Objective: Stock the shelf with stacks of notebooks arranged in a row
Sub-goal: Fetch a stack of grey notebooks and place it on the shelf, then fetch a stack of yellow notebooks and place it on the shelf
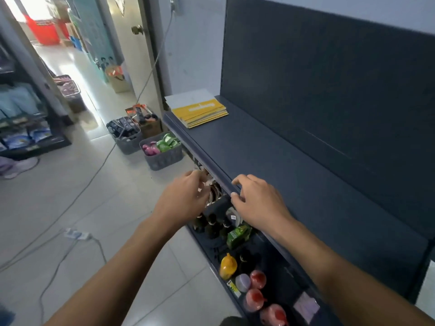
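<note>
Two grey baskets [164, 160] of goods stand on the floor at the left, beside the unit's far end. Just right of them, the single stack of notebooks [200, 110] lies flat on the top shelf [294, 184], pushed to its far left end. Placed there, it likely starts the row and leaves the run of shelf toward you free for the next stacks. Your left hand [186, 196] hovers below the shelf edge, above the bottles [211, 225] on the lower tier. Its fingers are loosely bent and blurred, so you cannot tell whether they hold anything. Your right hand [257, 201] curls fingers and thumb onto the front lip [204, 158] of the top shelf, probably to steady yourself or feel the edge. Neither hand carries a notebook, so most of the row is not yet laid.
</note>
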Tool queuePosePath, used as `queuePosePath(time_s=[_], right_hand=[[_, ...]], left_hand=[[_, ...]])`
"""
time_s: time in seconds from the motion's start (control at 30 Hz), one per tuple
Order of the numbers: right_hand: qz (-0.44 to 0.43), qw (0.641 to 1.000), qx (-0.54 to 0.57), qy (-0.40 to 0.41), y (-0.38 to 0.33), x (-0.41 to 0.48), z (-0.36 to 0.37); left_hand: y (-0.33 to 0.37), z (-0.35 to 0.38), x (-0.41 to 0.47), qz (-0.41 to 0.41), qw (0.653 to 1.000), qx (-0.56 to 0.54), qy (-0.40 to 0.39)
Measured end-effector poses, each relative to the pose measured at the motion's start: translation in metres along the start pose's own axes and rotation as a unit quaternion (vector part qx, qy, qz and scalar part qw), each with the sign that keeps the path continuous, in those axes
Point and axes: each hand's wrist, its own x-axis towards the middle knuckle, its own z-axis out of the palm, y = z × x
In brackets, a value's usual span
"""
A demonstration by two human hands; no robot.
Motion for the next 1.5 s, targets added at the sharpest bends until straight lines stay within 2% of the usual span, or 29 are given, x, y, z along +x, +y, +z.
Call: queuePosePath(time_s=[0.4, 0.8, 0.97, 1.3, 1.5], right_hand=[[-0.029, 0.999, 0.021, -0.011, -0.041, 0.137, 0.012], [0.041, 0.998, 0.056, -0.006, -0.036, 0.309, 0.03], [0.065, 0.996, 0.057, -0.014, -0.032, 0.352, 0.037], [0.158, 0.985, 0.062, 0.018, -0.025, 0.397, 0.04], [0.255, 0.964, 0.06, 0.042, -0.032, 0.411, 0.047]], left_hand=[[-0.082, -0.036, 0.091, -0.014, 0.999, -0.002, 0.037], [-0.133, -0.063, 0.276, 0.065, 0.998, 0.021, 0.011], [-0.151, -0.071, 0.333, 0.086, 0.996, 0.018, 0.003], [-0.164, -0.072, 0.423, 0.161, 0.986, 0.014, -0.031], [-0.18, -0.06, 0.485, 0.224, 0.972, 0.001, -0.072]])
